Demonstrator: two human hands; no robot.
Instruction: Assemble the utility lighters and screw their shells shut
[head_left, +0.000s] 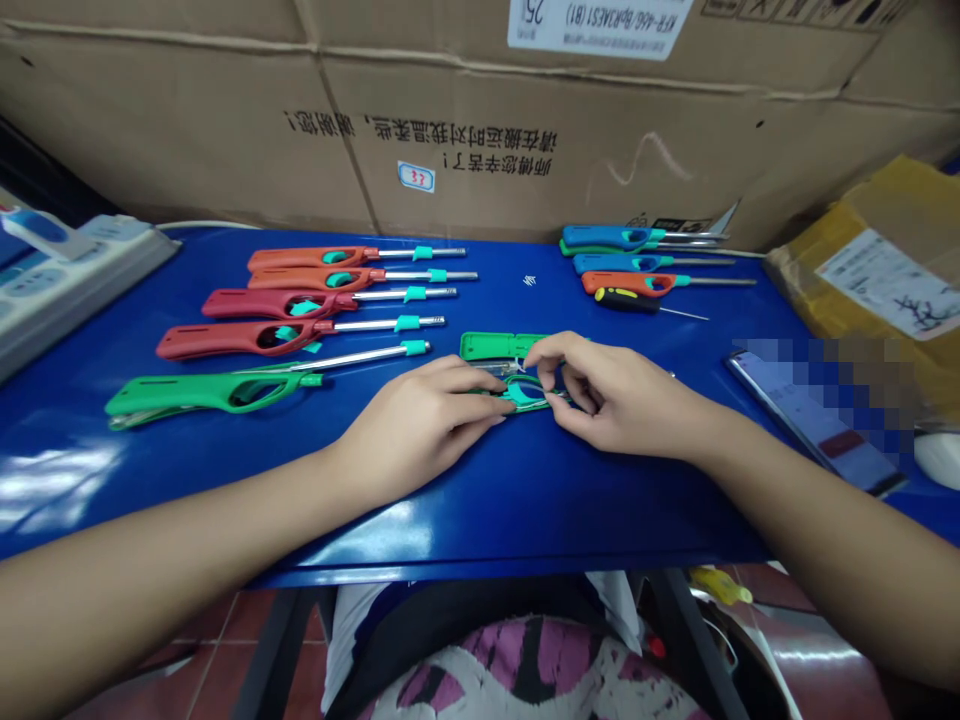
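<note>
An opened green gas lighter (527, 392) lies on the blue table, its turquoise trigger showing inside the casing. My left hand (427, 415) presses its closed fingertips on the near, left part of this casing. Over the casing's right end, my right hand (619, 390) is curled, thumb and fingers close together. Whatever is between those fingertips is too small to tell. Just behind lies the other green casing half (491, 346), inner side up. A clear fuel tank (491, 368) shows between the halves, partly hidden by my fingers.
Several red, orange and green lighters (247, 337) lie in a row at left. More lighters (622, 284) and a yellow-black screwdriver (628, 300) lie at back right. A phone (810, 420), a taped parcel (870, 270), a power strip (82, 270) and a large carton (450, 110) surround the table area.
</note>
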